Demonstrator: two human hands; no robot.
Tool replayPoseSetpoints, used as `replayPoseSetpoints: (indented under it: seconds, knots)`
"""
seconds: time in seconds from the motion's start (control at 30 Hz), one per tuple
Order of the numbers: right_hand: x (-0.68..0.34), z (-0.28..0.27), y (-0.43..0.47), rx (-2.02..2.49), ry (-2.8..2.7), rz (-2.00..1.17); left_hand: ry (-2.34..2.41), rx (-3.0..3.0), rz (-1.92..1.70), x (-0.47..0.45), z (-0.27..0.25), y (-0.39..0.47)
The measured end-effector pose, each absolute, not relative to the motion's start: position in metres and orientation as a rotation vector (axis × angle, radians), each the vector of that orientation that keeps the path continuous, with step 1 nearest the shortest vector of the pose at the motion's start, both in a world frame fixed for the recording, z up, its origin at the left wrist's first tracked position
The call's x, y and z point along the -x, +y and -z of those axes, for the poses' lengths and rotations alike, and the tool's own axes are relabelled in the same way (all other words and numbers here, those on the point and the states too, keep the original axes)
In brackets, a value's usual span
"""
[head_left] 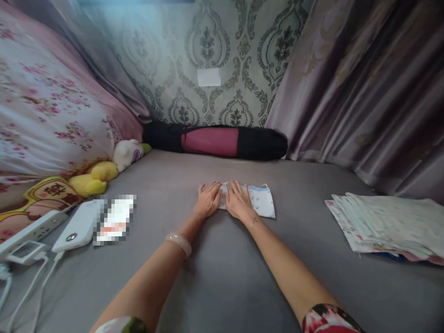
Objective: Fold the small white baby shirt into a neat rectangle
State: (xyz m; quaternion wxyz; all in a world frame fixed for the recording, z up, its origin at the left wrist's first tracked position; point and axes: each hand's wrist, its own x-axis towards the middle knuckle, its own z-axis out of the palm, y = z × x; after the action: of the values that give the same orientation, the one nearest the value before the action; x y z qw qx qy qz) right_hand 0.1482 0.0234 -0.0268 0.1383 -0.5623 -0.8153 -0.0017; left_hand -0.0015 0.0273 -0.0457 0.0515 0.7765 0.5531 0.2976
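Note:
A small white cloth (262, 202) with a pale blue pattern and a blue upper edge lies flat on the grey sheet, a thin white loop at its top right corner. My left hand (209, 199) rests palm down over its left end, fingers stretched out. Beside it, my right hand (238, 199) lies flat across the cloth's middle, fingers extended. The two hands are close together, and they cover much of the cloth's left half. Neither hand is gripping anything.
To the right sits a stack of folded cloths (391, 226). On the left are a power strip (33, 233), a white power bank (78, 226) with cables, and plush toys (93, 178). A black and pink rolled bag (211, 141) lies along the wall.

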Motion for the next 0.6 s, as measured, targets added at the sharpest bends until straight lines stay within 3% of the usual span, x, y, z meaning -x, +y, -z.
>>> replayPoseSetpoints:
  seconds: [0.27,0.6]
  knots:
    - [-0.149,0.037,0.023,1.653,-2.339,-0.064,1.601,-2.529,-0.559,-0.003,0.045,0.027]
    - [-0.165,0.030,0.024,1.701,-2.265,-0.130,1.585,-2.548,-0.557,-0.002,0.050,0.030]
